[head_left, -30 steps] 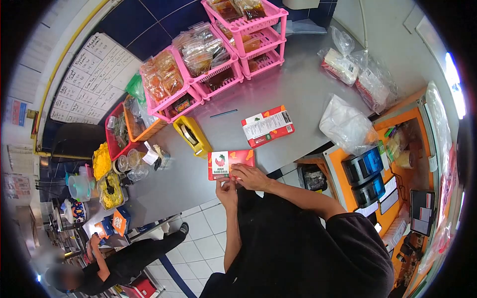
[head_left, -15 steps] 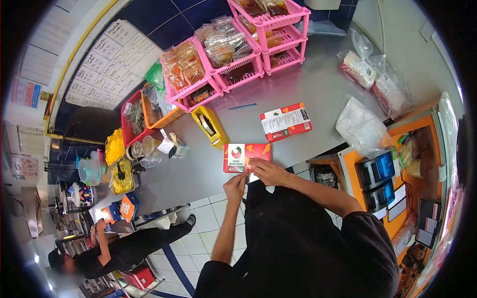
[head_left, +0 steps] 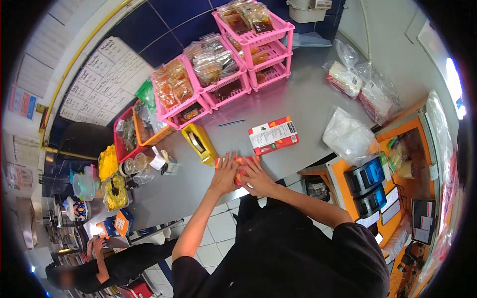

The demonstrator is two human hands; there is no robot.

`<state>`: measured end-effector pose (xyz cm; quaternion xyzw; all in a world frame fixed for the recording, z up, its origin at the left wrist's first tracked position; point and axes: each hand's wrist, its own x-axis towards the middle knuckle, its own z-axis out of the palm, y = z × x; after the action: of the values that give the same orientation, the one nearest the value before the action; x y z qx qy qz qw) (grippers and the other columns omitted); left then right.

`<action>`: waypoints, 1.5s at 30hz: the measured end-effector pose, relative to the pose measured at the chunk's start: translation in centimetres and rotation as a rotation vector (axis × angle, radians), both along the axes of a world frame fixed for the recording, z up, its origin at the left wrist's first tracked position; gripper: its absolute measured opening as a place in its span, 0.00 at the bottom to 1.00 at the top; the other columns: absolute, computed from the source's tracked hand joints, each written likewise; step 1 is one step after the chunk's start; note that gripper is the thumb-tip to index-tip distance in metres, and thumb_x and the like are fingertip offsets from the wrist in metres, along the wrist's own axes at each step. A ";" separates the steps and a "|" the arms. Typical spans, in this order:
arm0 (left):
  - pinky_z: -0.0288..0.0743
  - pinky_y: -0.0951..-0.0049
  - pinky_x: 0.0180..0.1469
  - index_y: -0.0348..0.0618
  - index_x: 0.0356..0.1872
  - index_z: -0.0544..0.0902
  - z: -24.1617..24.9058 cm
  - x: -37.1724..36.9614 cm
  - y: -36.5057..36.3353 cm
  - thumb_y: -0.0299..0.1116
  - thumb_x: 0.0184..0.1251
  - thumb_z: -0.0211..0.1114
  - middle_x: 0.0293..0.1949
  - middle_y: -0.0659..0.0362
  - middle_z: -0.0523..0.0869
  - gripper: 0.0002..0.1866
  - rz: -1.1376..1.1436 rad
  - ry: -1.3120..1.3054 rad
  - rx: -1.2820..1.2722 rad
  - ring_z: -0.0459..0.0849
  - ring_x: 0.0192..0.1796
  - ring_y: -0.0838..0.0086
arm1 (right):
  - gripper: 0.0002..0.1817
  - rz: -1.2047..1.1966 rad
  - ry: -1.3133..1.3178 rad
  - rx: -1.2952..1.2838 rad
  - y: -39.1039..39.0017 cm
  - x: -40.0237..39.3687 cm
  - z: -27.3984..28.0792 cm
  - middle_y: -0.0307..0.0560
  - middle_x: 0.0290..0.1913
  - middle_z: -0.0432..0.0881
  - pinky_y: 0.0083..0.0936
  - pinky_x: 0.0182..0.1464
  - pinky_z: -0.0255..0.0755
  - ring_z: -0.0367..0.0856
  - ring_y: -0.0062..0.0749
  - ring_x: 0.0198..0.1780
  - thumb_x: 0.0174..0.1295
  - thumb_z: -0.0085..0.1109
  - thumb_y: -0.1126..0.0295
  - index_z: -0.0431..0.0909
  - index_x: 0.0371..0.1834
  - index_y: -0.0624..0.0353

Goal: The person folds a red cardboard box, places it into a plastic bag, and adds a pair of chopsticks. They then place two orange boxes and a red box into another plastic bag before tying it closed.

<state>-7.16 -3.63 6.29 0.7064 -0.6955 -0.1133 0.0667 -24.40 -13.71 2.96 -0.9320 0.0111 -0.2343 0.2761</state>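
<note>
A red printed carton [head_left: 240, 175] lies at the front edge of the steel counter, mostly covered by both palms. My left hand [head_left: 225, 173] rests flat over its left part, fingers stretched forward. Over the right part lies my right hand [head_left: 257, 179], with its fingers extended too. Just beyond my left fingertips stands a yellow tape dispenser [head_left: 195, 141]. A second red carton [head_left: 273, 135] with a white printed label sits farther back to the right.
Pink stacked baskets [head_left: 233, 84] with bagged sauces line the back. Red and orange baskets [head_left: 144, 126] and tubs of yellow food [head_left: 115, 192] stand left. Plastic bags [head_left: 350, 134] lie right, beside an orange shelf unit [head_left: 365, 191]. A co-worker [head_left: 121, 263] stands at lower left.
My left hand has moved from the carton's near edge onto its top, fingers flattening out. My right hand has stayed on the carton. The whole view has shifted slightly.
</note>
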 end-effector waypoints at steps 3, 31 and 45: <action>0.47 0.43 0.79 0.36 0.69 0.65 -1.2 -0.3 -0.3 0.53 0.41 0.80 0.73 0.43 0.62 0.54 0.071 -0.007 0.046 0.56 0.76 0.43 | 0.21 0.027 0.190 0.022 -1.2 0.8 -0.3 0.61 0.63 0.67 0.66 0.76 0.45 0.54 0.68 0.75 0.51 0.73 0.64 0.78 0.46 0.60; 0.45 0.37 0.78 0.39 0.66 0.69 5.2 -3.0 -18.8 0.53 0.41 0.83 0.77 0.37 0.54 0.51 -0.108 0.142 -0.031 0.50 0.79 0.38 | 0.46 -0.025 0.364 -0.200 -21.6 -3.8 8.1 0.63 0.75 0.59 0.53 0.77 0.51 0.55 0.63 0.77 0.40 0.81 0.52 0.67 0.62 0.57; 0.55 0.30 0.72 0.50 0.53 0.87 5.7 -6.4 -19.4 0.43 0.46 0.81 0.75 0.32 0.57 0.29 -0.071 -0.008 0.060 0.57 0.74 0.26 | 0.22 -0.054 0.207 -0.011 -20.6 -5.7 5.6 0.59 0.75 0.64 0.48 0.78 0.54 0.54 0.58 0.79 0.55 0.74 0.63 0.79 0.50 0.59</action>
<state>-13.59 -23.02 12.00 0.6834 -0.7167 -0.1335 0.0387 -30.06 -34.31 8.53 -0.9522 0.0636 -0.1442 0.2618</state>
